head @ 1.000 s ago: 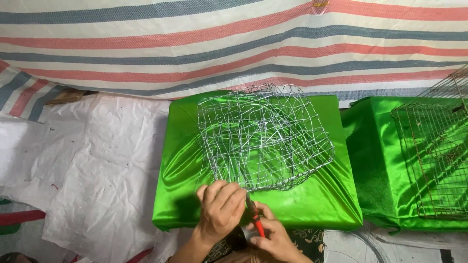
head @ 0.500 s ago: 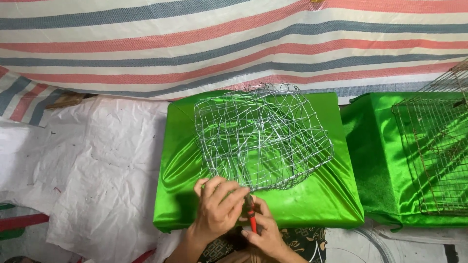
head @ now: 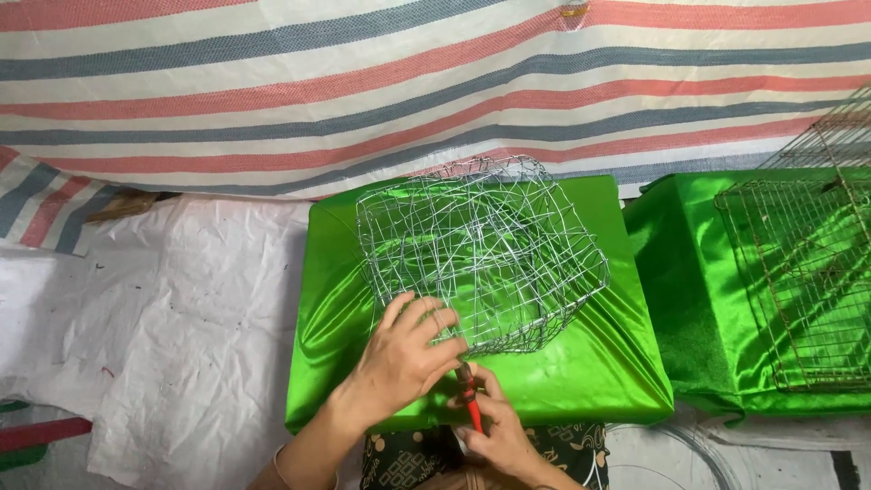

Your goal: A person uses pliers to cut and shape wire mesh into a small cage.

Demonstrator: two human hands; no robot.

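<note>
A silver wire mesh basket (head: pixel 481 254) lies on a block draped in shiny green cloth (head: pixel 581 372). My left hand (head: pixel 404 358) rests on the basket's near edge, fingers pressing the wire. My right hand (head: pixel 494 426) is just below it and grips red-handled pliers (head: pixel 470 399), whose jaws meet the wire at the near rim beside my left fingers.
A second green-draped block (head: pixel 689 299) stands at the right with a rusty wire cage (head: pixel 807 272) on it. A striped tarp (head: pixel 363 82) hangs behind. White sheeting (head: pixel 163 327) covers the ground at left. Loose wire coils (head: pixel 671 454) lie near the front.
My hands and the pliers have stayed at the basket's near edge, shifting only slightly. The view has drifted a little.
</note>
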